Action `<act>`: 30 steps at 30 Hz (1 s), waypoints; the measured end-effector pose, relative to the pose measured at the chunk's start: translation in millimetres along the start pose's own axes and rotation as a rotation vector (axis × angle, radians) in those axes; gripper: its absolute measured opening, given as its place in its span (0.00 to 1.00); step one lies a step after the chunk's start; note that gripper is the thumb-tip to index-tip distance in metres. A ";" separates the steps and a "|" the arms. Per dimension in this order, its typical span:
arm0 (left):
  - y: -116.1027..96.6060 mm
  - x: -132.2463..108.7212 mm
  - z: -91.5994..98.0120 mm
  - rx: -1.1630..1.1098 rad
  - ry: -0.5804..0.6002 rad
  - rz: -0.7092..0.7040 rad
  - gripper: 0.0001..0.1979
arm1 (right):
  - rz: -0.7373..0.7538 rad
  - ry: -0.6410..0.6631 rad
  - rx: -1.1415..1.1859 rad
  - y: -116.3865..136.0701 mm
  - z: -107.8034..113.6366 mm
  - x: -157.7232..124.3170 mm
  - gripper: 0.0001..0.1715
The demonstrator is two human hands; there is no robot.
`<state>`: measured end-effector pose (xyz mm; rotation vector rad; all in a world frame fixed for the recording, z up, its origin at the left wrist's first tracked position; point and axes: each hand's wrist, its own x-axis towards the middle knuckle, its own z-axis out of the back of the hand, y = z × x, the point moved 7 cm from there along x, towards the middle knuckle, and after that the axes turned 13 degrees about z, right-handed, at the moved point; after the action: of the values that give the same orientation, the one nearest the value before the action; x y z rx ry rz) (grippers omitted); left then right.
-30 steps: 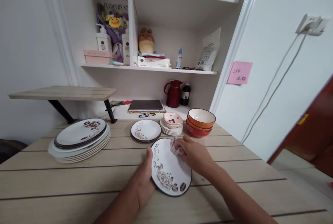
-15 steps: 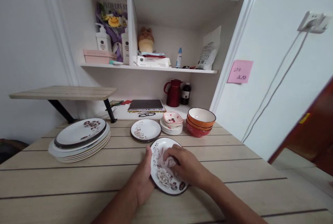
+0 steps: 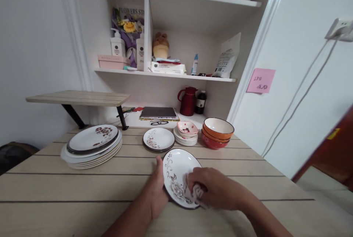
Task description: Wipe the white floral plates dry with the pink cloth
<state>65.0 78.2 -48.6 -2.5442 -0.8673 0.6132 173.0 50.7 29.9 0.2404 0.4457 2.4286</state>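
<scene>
A white plate [image 3: 180, 163] with a dark rim and brown flower print is tilted up over the table in front of me. My left hand [image 3: 158, 189] grips its left edge, thumb at the rim and the other fingers hidden beneath. My right hand [image 3: 213, 187] is closed around a crumpled pale cloth [image 3: 194, 194], pressed against the lower right of the plate's face. Just behind lies a small stack of matching plates [image 3: 159, 138]. Beside that, a strawberry-patterned dish [image 3: 187, 128] sits on several small white saucers [image 3: 186, 140].
Orange and red bowls [image 3: 217, 133] are stacked at the back right. A tall stack of large plates [image 3: 92, 143] stands at left, near a raised wooden stand [image 3: 79, 97]. Behind are glasses [image 3: 159, 122], a laptop [image 3: 159, 112], a red jug [image 3: 188, 101] and a dark bottle [image 3: 200, 101].
My right hand has moved the cloth from the plate's middle down to its lower right edge. My left hand still holds the plate. The camera view has shifted slightly.
</scene>
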 end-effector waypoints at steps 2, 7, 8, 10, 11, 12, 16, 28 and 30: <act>-1.0 -3.0 -2.3 -0.006 -0.003 -0.008 0.40 | 0.050 -0.080 0.059 12.5 -6.7 12.8 0.18; -1.7 -6.4 -8.9 -0.013 -0.026 -0.030 0.41 | -0.022 -0.308 -0.080 9.9 -9.5 48.3 0.22; -2.3 -5.7 -9.3 -0.013 -0.025 -0.048 0.40 | -0.069 -0.344 -0.126 3.1 -6.1 51.0 0.22; -3.0 -4.0 -8.6 -0.009 -0.024 -0.078 0.39 | -0.162 -0.385 -0.199 -13.7 2.5 50.4 0.21; -2.5 -3.2 -7.6 -0.002 -0.027 -0.081 0.38 | -0.208 -0.390 -0.228 -22.8 6.8 47.5 0.19; -1.6 -2.5 -6.5 0.008 -0.031 -0.075 0.38 | -0.247 -0.382 -0.254 -31.6 10.6 43.2 0.18; 2.5 -2.7 1.0 0.041 -0.098 -0.033 0.40 | -0.392 -0.278 -0.314 -57.7 20.6 18.1 0.17; 0.2 -2.6 -7.6 -0.001 0.002 -0.010 0.41 | 0.074 -0.074 0.121 14.1 -5.2 14.4 0.19; -0.7 -5.2 -10.8 -0.017 -0.003 -0.012 0.41 | 0.123 -0.170 0.145 19.5 -8.7 26.1 0.22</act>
<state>66.5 73.1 -37.8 -2.5518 -0.8918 0.6080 139.3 50.7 30.6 0.5476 0.5441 2.4715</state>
